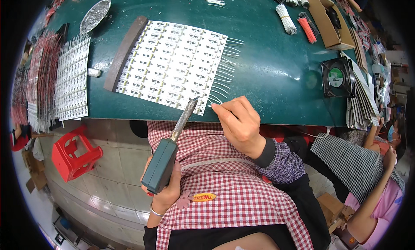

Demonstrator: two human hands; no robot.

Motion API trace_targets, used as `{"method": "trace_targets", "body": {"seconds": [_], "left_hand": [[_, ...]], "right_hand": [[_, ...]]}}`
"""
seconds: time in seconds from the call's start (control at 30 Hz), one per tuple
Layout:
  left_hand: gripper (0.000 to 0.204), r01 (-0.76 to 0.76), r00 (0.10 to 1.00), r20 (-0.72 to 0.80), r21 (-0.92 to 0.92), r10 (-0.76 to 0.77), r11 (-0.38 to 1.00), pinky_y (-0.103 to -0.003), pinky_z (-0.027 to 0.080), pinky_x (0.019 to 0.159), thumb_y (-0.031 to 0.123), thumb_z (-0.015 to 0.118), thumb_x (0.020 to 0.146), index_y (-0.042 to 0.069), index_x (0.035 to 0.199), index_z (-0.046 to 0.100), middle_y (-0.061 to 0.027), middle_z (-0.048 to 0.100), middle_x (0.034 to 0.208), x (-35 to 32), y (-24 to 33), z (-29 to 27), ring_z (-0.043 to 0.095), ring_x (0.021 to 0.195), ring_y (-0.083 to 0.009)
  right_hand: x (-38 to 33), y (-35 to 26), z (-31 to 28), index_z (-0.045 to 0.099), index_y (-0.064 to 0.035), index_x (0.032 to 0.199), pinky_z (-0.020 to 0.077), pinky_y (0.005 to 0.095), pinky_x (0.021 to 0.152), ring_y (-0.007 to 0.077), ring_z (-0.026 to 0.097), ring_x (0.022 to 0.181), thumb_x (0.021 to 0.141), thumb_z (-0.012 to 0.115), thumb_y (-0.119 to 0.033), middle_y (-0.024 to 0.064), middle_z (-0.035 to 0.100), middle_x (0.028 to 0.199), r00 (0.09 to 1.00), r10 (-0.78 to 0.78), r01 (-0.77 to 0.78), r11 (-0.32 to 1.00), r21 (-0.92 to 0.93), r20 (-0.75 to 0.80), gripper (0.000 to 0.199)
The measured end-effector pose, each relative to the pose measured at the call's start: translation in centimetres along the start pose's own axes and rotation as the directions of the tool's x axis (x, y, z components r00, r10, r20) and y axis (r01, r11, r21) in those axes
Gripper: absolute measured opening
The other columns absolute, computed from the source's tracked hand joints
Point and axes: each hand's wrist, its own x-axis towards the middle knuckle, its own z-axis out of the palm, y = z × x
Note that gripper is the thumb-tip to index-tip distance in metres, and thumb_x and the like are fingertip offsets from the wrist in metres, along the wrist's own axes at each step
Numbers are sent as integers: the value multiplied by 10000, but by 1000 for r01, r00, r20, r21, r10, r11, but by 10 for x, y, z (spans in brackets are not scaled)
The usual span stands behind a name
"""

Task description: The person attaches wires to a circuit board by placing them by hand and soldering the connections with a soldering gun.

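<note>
My left hand is wrapped round the dark green body of a soldering iron. The iron's tip lies over the near right corner of a white circuit board panel filled with rows of small parts. My right hand pinches a thin white wire at that same corner, close to the iron's tip. Several white wires stick out to the right along the panel's right edge. A dark brown bar lies along the panel's left edge.
More panels with wires stand at the left, near a metal dish. A black fan, a cardboard box and bundles of white wires and red wires are on the right. A red stool stands below; a co-worker sits at right.
</note>
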Motion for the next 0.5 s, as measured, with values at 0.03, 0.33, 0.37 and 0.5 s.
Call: {"method": "trace_targets", "body": {"seconds": [0.03,0.33,0.37,0.5], "left_hand": [[236,-11,1000,-2,-4,11,1000,-327,529,671,-74,735,741,-71,971,678,-168,672,916,-1,-1,0,667,759,-257],[278,-60,996,75,92,53,994,-296,541,708,42,807,782,-41,1027,707,-109,725,921,5,5,-3,684,785,-175],[278,-58,996,75,92,52,994,-296,541,708,42,807,782,-41,1027,707,-109,725,921,6,5,-3,684,785,-175],[267,-34,998,62,64,30,997,-291,538,670,60,816,776,-46,997,709,-101,725,894,4,2,-2,683,752,-164]], "right_hand": [[-1,-1,1,692,23,971,486,321,570,245,582,696,666,731,115,88,622,801,999,26,-26,1000,16,-19,321],[-2,2,9,687,4,970,485,318,563,235,589,699,682,735,107,81,626,800,999,31,-30,999,-12,16,309],[-2,2,10,687,4,970,485,318,563,235,589,699,682,735,107,81,626,800,999,31,-31,999,-12,17,309],[-2,2,11,684,5,972,482,319,560,233,586,693,673,734,107,80,620,799,1000,28,-28,999,-31,1,320]]}}
